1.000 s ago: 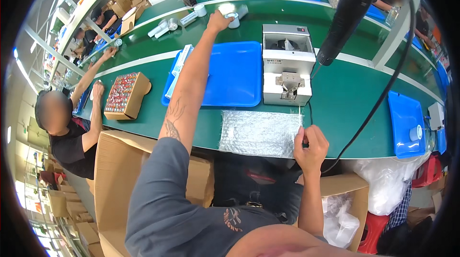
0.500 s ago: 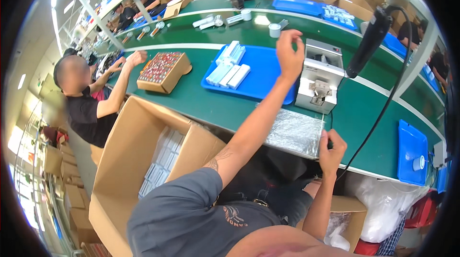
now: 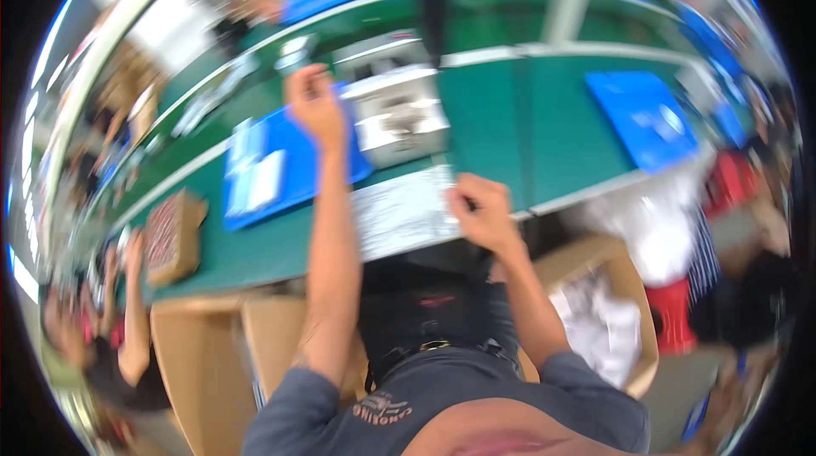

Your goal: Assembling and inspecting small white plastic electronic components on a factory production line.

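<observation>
My left hand (image 3: 319, 107) is raised over the far right part of a blue tray (image 3: 299, 169), beside a grey metal machine (image 3: 399, 120). Its fingers are curled closed; blur hides anything in them. Just beyond the fingertips a small white round thing (image 3: 296, 51) shows, and I cannot tell whether they touch. White and pale blue boxes (image 3: 255, 177) lie in the tray's left part. My right hand (image 3: 482, 209) is closed at the right edge of a silver foil-covered pad (image 3: 401, 211) in front of the machine. What it pinches, if anything, is hidden.
On the right of the green table (image 3: 489, 120) lies another blue tray (image 3: 642, 120) with a small white item. Open cardboard boxes (image 3: 200, 362) stand below the edge on both sides. A co-worker (image 3: 110, 345) sits at the left beside a brown carton (image 3: 174, 239). A dark post (image 3: 432, 5) rises behind the machine.
The view has swung to the right, so the table, trays and machine appear farther left, and the picture is blurred. Both hands keep roughly their places by the machine and pad.
</observation>
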The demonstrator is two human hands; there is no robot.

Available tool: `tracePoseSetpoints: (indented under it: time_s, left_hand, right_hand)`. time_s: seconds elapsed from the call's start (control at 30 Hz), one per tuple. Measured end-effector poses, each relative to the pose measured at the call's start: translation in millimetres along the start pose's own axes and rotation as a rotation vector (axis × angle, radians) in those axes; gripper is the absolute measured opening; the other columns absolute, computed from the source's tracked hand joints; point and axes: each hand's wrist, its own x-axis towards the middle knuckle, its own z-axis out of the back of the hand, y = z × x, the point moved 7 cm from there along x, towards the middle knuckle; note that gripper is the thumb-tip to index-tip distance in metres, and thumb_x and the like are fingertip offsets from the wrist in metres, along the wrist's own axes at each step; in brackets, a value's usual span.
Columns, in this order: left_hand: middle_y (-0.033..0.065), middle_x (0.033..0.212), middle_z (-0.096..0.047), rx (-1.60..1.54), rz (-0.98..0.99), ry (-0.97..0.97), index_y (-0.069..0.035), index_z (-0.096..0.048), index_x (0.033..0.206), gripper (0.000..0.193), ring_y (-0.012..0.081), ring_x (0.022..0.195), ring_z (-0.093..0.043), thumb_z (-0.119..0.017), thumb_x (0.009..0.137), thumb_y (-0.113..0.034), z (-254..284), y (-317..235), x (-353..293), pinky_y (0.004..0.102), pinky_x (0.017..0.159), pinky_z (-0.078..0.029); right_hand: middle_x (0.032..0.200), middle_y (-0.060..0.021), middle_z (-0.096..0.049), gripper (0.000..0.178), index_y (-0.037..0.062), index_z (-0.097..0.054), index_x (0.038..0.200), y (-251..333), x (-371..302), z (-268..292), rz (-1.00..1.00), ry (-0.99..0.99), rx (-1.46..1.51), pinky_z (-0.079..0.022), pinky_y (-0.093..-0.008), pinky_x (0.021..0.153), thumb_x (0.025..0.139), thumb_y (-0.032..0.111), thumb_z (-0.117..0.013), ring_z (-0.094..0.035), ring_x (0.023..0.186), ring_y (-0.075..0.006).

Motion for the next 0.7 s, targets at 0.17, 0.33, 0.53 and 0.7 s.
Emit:
tracePoseSetpoints:
  time_s: [0.17,0.33,0.53,0.7]
  left_hand:
    - [0.0037,0.092,-0.064,-0.194,0.137,0.122,-0.001,-0.064,0.099,0.008,0.0114,0.086,-0.058,-0.060,0.093,-0.001,-8.7,24.5,-3.3,0.0258,0.078,-0.046]
    - [0.0053,0.096,-0.065,-0.200,0.147,0.131,0.000,-0.065,0.102,0.009,0.0129,0.090,-0.059,-0.062,0.094,-0.002,-6.1,50.9,-6.2,0.0263,0.085,-0.047]
    - [0.0062,0.098,-0.066,-0.151,0.165,0.190,0.002,-0.064,0.104,0.011,0.0121,0.089,-0.061,-0.059,0.095,-0.002,-27.2,47.3,-10.8,0.0257,0.083,-0.048]
    - [0.0072,0.099,-0.067,-0.125,0.172,0.175,0.002,-0.065,0.104,0.011,0.0137,0.092,-0.062,-0.060,0.096,-0.002,-12.1,56.3,-3.1,0.0260,0.084,-0.049]
  right_hand:
    - [0.067,-0.0127,-0.062,0.013,-0.0025,-0.061,0.070,55.7,-3.2,39.1,0.172,0.252,0.465,-0.046,-0.0337,0.058,0.081,0.001,-0.066,-0.060,0.063,-0.0241]
    - [0.062,-0.0115,-0.060,0.029,0.0010,-0.056,0.066,48.8,23.9,142.7,0.148,0.050,0.544,-0.047,-0.0343,0.055,0.091,0.015,-0.062,-0.060,0.058,-0.0243]
    - [0.120,-0.0228,-0.062,0.069,0.0146,-0.032,0.146,-29.6,49.4,267.1,-0.027,-0.364,0.445,-0.050,-0.0273,0.068,0.086,-0.004,-0.060,-0.061,0.077,-0.0160]
    - [0.135,-0.0287,-0.054,0.092,0.0221,-0.017,0.158,-52.6,76.1,316.2,0.072,-0.394,0.352,-0.054,-0.0302,0.072,0.083,-0.004,-0.064,-0.064,0.082,-0.0174]
